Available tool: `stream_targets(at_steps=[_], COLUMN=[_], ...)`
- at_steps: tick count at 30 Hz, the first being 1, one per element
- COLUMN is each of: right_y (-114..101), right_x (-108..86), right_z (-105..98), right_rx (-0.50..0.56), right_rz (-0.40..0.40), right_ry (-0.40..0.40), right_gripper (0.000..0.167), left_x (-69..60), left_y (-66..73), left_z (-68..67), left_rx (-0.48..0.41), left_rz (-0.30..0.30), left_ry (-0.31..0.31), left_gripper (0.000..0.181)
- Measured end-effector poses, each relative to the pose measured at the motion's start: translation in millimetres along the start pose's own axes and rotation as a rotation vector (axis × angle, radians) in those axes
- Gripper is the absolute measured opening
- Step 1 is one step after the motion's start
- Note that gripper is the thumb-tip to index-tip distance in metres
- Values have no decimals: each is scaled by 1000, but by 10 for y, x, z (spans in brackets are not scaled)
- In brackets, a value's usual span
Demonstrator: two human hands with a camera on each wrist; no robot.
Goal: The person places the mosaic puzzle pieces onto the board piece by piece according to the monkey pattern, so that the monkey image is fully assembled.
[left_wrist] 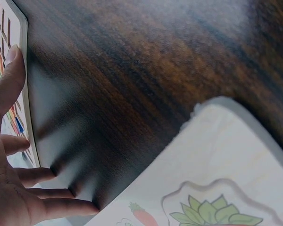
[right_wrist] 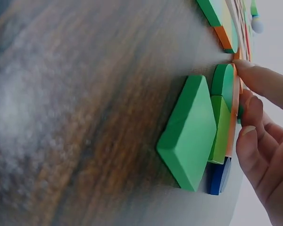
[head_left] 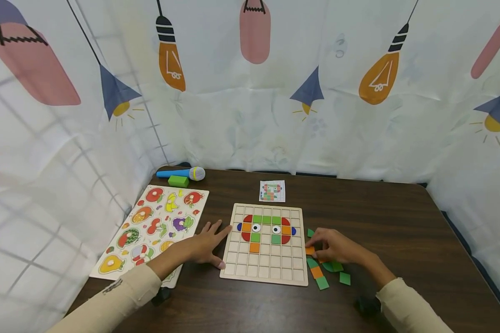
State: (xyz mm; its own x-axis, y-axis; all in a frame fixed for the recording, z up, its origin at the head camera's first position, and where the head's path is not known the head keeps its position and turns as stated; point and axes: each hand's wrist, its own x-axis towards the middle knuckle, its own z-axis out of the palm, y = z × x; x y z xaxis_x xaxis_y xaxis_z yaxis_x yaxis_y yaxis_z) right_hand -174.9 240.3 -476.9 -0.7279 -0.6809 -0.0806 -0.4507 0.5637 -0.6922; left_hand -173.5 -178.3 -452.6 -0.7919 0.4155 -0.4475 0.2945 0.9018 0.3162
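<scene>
A wooden grid board (head_left: pixel 241 273) lies on the table, with red, orange, green and blue tiles and two eye tiles set in its upper part. My left hand (head_left: pixel 204 244) rests at its left edge, fingers spread; in the left wrist view the thumb (left_wrist: pixel 12 70) touches the rim. Off the board's right edge my right hand (head_left: pixel 337 245) pinches an orange square tile (head_left: pixel 310 250), partly covered by the fingers. Beside and under that hand are loose tiles: a green square (head_left: pixel 345 278), an orange one (head_left: pixel 316 272), a green one (right_wrist: pixel 191 136) and a blue piece (right_wrist: pixel 219 178).
A picture card (head_left: pixel 272 191) lies behind the board. To the left is a fruit puzzle board (head_left: pixel 121 249), with a green block (head_left: pixel 178 181) and a toy microphone (head_left: pixel 179 173) behind it. A printed curtain (head_left: pixel 241 125) hangs around the table (head_left: pixel 383 217).
</scene>
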Motion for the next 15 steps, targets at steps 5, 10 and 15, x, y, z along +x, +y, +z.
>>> stream_targets(at_steps=[5,10,15], right_y=[-6,-7,4], right_x=[20,41,56], right_z=[3,10,23], right_rx=[-41,-77,-122], right_rz=[52,79,86], right_ry=[8,20,30], right_gripper=[28,24,22], left_x=[4,7,6], left_y=[-7,-8,-3], left_z=[8,10,3], left_rx=[5,9,0], left_rz=[-1,-2,-1], left_ry=[-3,-3,-3], left_gripper=[104,104,105])
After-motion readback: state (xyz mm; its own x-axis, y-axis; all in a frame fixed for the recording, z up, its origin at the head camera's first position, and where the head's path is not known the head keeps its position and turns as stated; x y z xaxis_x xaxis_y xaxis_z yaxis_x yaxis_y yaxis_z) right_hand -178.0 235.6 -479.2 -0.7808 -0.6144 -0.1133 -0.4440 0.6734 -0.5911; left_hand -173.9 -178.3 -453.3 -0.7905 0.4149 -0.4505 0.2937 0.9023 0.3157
